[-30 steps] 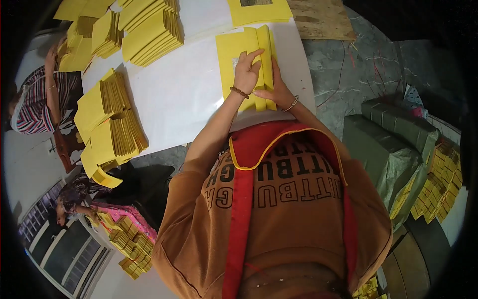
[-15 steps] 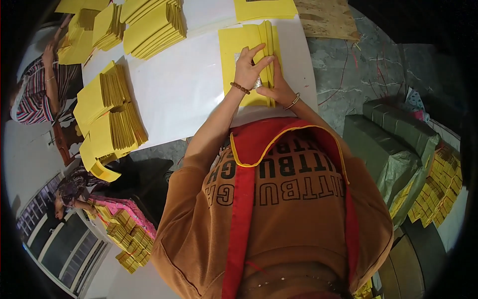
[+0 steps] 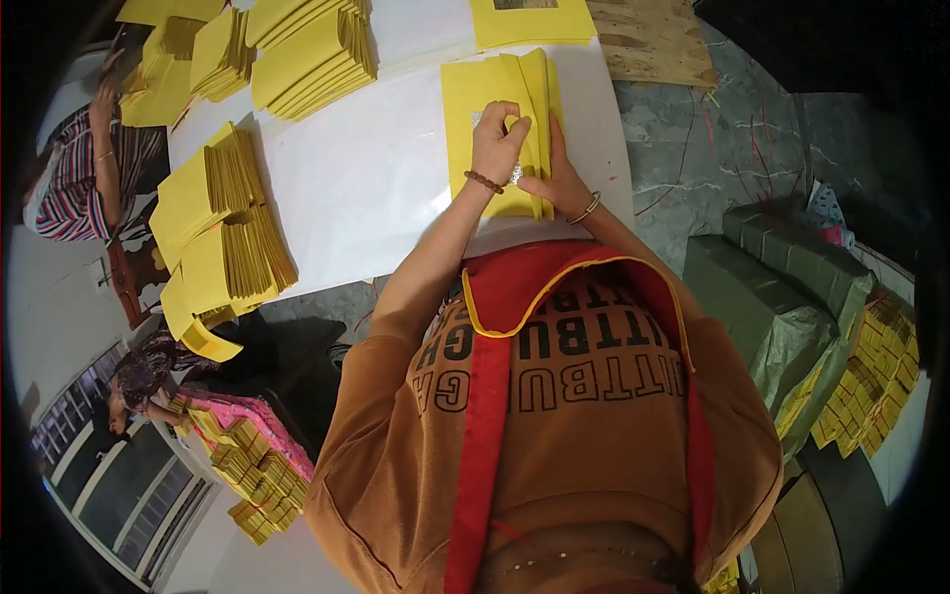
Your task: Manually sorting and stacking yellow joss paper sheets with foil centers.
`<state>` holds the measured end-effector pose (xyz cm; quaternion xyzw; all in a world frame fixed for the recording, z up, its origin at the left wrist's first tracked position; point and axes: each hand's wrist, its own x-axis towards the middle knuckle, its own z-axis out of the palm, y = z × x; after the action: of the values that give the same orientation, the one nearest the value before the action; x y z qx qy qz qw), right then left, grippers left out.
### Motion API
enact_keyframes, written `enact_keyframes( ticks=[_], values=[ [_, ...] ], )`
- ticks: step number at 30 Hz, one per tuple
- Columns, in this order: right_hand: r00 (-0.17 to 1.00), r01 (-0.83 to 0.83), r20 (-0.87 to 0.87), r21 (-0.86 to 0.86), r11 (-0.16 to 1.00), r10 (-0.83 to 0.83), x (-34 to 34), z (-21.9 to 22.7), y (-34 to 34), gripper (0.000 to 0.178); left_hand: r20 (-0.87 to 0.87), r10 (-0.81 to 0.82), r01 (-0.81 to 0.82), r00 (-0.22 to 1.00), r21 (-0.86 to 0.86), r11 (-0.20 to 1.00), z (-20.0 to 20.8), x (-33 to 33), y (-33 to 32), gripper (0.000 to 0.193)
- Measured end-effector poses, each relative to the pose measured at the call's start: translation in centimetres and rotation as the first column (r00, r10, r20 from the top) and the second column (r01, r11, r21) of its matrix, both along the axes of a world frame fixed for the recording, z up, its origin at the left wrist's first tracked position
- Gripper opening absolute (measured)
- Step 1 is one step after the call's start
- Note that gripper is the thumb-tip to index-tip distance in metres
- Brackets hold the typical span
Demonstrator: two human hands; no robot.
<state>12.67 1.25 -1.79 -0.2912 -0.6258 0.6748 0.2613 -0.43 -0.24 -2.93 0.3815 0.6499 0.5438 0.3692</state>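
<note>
A yellow paper sheet (image 3: 461,94) lies on the white table with long folds along its right part. Bits of a silver patch show on it beside my left wrist. My left hand (image 3: 501,141) is closed over the middle of the sheet, its curled fingers and thumb at the folded edge. Along the right edge rests my right hand (image 3: 562,180), thumb across the folded strip and fingers lengthwise against its outer side. The strip sits between that thumb and those fingers. Part of the paper under both hands is hidden.
Stacks of folded yellow paper (image 3: 315,64) stand on the table (image 3: 341,188) at the far left, with another pile (image 3: 223,223) along its left edge. One yellow sheet (image 3: 534,28) lies beyond mine. Green wrapped bundles (image 3: 757,287) stand at right. Two people are at left.
My left hand's fingers have gone from stretched and spread to curled in at the fold. The right hand stays along the right edge. The view has shifted slightly.
</note>
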Motion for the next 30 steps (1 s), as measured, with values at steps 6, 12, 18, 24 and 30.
enact_keyframes(
  ticks=[6,12,18,24,30],
  values=[
    [0.999,0.046,0.018,0.037,0.998,-0.046,0.0,-0.9,0.2,0.109,0.048,0.085,-0.082,0.995,-0.062,0.995,1.3,0.9,-0.3,0.011],
    [0.994,0.022,-0.104,-0.080,0.997,-0.030,-0.2,-0.5,0.1,0.111,0.068,0.133,-0.133,0.989,0.000,0.991,0.9,0.8,-0.4,0.008],
    [0.998,0.019,-0.059,-0.098,0.995,-0.025,-0.1,-0.6,0.1,0.114,-0.097,0.053,-0.037,0.994,0.164,0.986,1.2,0.3,0.1,0.022],
    [0.999,0.009,0.038,0.011,1.000,-0.009,0.2,-0.7,0.1,0.115,-0.258,-0.047,0.052,0.965,0.013,0.999,2.6,0.6,0.1,0.040],
    [1.000,-0.001,0.005,-0.028,1.000,0.001,0.2,-0.5,0.1,0.116,-0.277,-0.057,0.065,0.959,0.021,0.998,2.6,0.5,0.1,0.045]
  ],
)
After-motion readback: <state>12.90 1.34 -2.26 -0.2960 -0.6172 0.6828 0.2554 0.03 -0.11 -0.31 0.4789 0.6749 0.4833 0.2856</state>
